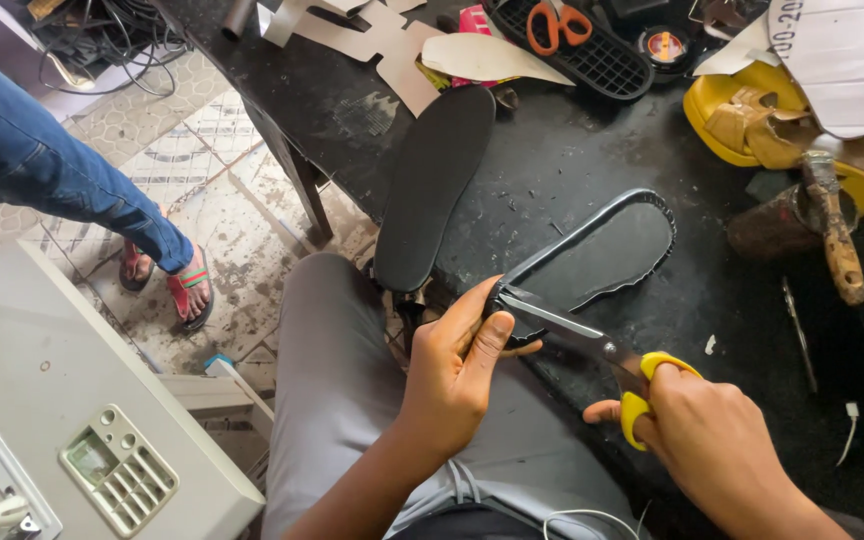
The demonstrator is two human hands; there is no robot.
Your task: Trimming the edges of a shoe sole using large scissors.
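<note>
Cutting a black sole piece at the table's near edge.
Left hand pinches the piece's near end; right hand grips yellow-handled scissors, blades at that end.

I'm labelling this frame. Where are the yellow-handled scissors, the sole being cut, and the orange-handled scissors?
yellow-handled scissors (607,350): head view, pivot.
sole being cut (607,250): head view, flat middle.
orange-handled scissors (558,24): head view, handle loops.

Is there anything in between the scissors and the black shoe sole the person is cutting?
No, nothing visible. The left hand grips the sole at its near end, and the scissors, held in the right hand, have their blades right at that end. The other sole lies apart, to the left.
</note>
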